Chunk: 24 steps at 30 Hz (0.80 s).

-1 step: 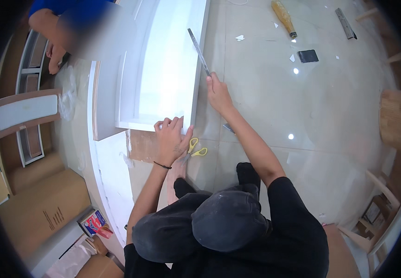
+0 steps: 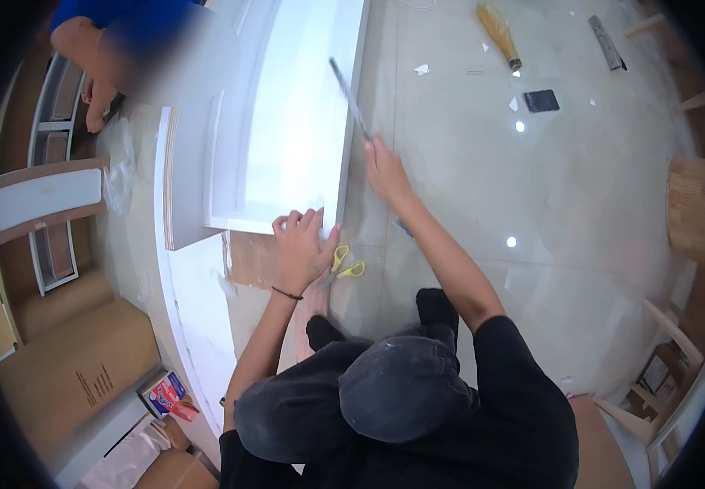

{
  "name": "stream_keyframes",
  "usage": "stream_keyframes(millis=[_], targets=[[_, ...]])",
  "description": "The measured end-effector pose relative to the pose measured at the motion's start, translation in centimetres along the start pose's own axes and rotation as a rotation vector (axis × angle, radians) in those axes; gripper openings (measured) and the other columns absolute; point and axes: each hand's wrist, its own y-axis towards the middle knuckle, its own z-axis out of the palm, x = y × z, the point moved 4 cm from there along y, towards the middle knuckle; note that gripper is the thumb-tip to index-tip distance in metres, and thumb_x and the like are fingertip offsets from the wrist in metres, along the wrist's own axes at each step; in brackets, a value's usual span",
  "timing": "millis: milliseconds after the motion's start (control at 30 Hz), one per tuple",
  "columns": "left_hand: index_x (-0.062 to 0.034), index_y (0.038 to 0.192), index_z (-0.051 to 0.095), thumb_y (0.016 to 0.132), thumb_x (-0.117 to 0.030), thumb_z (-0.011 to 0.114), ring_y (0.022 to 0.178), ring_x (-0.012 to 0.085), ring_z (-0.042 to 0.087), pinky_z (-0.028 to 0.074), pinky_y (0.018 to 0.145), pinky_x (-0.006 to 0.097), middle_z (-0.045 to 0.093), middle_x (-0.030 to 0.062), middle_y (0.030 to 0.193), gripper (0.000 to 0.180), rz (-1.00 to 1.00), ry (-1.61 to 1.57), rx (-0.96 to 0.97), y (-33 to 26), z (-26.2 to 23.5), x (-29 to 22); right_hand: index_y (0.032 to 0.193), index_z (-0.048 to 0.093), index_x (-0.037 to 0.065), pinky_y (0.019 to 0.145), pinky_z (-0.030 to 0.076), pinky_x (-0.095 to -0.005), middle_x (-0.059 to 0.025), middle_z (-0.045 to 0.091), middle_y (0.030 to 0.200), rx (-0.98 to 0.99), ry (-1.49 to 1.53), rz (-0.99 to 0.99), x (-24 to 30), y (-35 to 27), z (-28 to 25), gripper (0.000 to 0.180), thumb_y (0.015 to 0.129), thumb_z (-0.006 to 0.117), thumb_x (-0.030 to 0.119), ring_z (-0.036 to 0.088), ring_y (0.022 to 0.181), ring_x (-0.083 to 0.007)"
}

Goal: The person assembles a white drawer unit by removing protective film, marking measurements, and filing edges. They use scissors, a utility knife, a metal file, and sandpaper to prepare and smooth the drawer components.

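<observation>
White panel (image 2: 303,122) pinned flat by left hand (image 2: 302,244); metal strip (image 2: 348,96) gripped by right hand (image 2: 385,167) along its right edge, only near end reached.

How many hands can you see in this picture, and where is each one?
3. The left hand presses on the white panel's near corner; the right hand grips a thin metal strip along its edge. Another person's hand rests top left; others may be hidden.
</observation>
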Motion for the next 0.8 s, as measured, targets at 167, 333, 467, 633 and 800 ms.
stream_keyframes(millis=[167,333,467,633,800], targets=[[0.0001,0.11,0.066,0.09,-0.033,0.064,0.09,0.0258,0.055,0.033,0.093,0.047,0.062,0.0084,0.09,0.039,0.005,-0.011,-0.033,0.5,-0.1,-0.1,0.106,0.047,0.001,0.068,0.042,-0.0615,-0.0332,0.059,0.077,0.07,0.003,0.043,0.1,-2.8,-0.2,0.032,0.108,0.037,0.031,0.058,0.081,-0.0558],[0.0013,0.109,0.066,0.09,-0.033,0.065,0.09,0.0255,0.055,0.034,0.093,0.046,0.063,0.0087,0.092,0.039,0.0,-0.019,-0.031,0.6,-0.2,-0.1,0.101,0.049,0.0,0.071,0.042,-0.0628,-0.0357,0.059,0.08,-0.159,0.02,-0.051,1.0,7.5,-0.8,0.035,0.108,0.036,0.033,0.057,0.083,-0.0576],[0.0013,0.11,0.066,0.089,-0.032,0.065,0.09,0.0252,0.055,0.034,0.092,0.046,0.064,0.0089,0.094,0.04,-0.003,-0.012,-0.02,0.5,-0.2,-0.1,0.102,0.049,0.0,0.072,0.041,-0.0633,-0.0352,0.059,0.082,-0.242,-0.003,-0.074,1.3,12.6,-2.2,0.036,0.108,0.035,0.033,0.057,0.085,-0.0576],[0.0017,0.108,0.065,0.089,-0.031,0.065,0.093,0.0273,0.055,0.032,0.093,0.047,0.064,0.0114,0.094,0.038,-0.023,-0.056,-0.026,0.5,-0.2,-0.1,0.104,0.049,0.0,0.073,0.042,-0.0625,-0.0343,0.06,0.083,-0.036,-0.019,-0.021,0.5,6.6,-2.3,0.037,0.108,0.035,0.033,0.057,0.086,-0.0572],[0.0015,0.107,0.066,0.089,-0.032,0.065,0.091,0.026,0.056,0.034,0.093,0.045,0.064,0.01,0.091,0.038,-0.003,-0.01,-0.031,0.8,-0.7,-0.3,0.11,0.049,0.0,0.073,0.043,-0.0599,-0.0323,0.061,0.084,-0.133,-0.032,-0.019,-0.3,13.1,-2.6,0.035,0.108,0.036,0.033,0.059,0.086,-0.0547]])
